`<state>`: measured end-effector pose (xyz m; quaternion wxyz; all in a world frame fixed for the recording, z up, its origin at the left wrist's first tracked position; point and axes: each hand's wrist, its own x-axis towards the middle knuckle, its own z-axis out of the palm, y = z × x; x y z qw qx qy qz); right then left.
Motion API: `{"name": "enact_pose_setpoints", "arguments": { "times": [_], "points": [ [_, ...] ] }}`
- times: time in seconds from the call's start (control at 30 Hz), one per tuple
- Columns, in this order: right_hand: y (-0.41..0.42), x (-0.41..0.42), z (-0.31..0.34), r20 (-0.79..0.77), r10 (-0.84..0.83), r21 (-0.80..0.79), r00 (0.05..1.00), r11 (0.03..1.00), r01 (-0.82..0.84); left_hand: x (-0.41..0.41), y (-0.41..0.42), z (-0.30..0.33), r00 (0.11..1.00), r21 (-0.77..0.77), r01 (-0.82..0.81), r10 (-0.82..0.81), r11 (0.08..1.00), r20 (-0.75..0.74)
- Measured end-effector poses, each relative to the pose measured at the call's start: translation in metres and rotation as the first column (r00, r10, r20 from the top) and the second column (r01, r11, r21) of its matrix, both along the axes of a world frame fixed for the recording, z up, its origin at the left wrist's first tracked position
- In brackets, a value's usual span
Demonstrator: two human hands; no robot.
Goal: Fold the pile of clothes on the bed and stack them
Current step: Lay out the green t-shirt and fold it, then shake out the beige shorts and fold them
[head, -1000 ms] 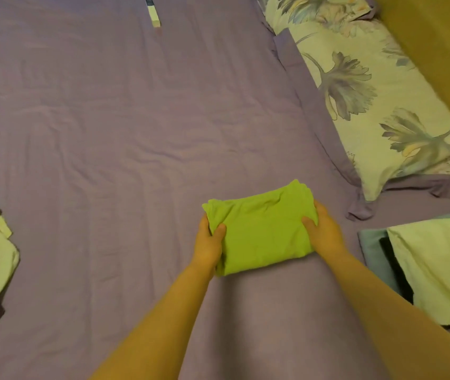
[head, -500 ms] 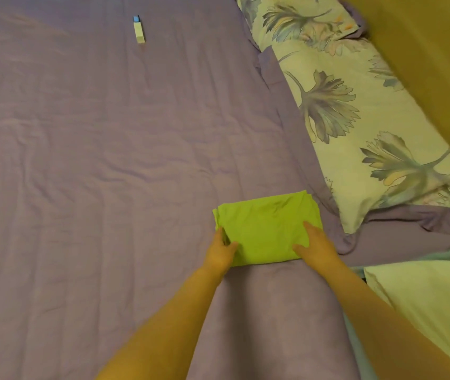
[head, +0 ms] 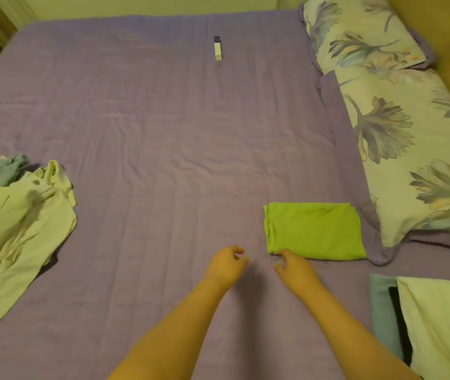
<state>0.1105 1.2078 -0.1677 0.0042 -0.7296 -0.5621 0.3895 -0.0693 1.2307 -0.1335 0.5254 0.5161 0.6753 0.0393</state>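
Both hands [head: 262, 266] hover empty beside folded green garment [head: 314, 231].

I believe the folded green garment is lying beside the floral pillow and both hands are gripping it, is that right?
Not quite: in the head view the folded green garment does lie beside the floral pillow, but neither the left hand nor the right hand grips it; both are empty.

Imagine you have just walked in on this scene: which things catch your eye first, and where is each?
The bright green folded garment lies flat on the purple sheet, beside the floral pillow at right. Both hands, left hand and right hand, hover empty just in front of it. At the left edge lies a crumpled heap of pale unfolded clothes.
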Motion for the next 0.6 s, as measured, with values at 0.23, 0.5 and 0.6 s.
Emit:
{"name": "enact_pose_setpoints", "arguments": {
  "times": [0.23,0.5,0.6],
  "points": [
    [0.003,-0.113,0.043,0.061,0.24,-0.007,0.969,0.971,-0.24,-0.105,-0.033,0.041,0.991,0.051,-0.079,0.084,0.996,-0.106],
    [-0.003,-0.269,0.085,0.115,0.483,0.03,0.868,0.871,-0.49,-0.255,-0.076,0.071,0.953,0.111,-0.201,0.221,0.973,-0.209],
    [-0.011,-0.331,0.101,0.131,0.526,0.063,0.841,0.842,-0.536,-0.315,-0.093,0.078,0.937,0.135,-0.238,0.264,0.962,-0.228]
  ]
}}
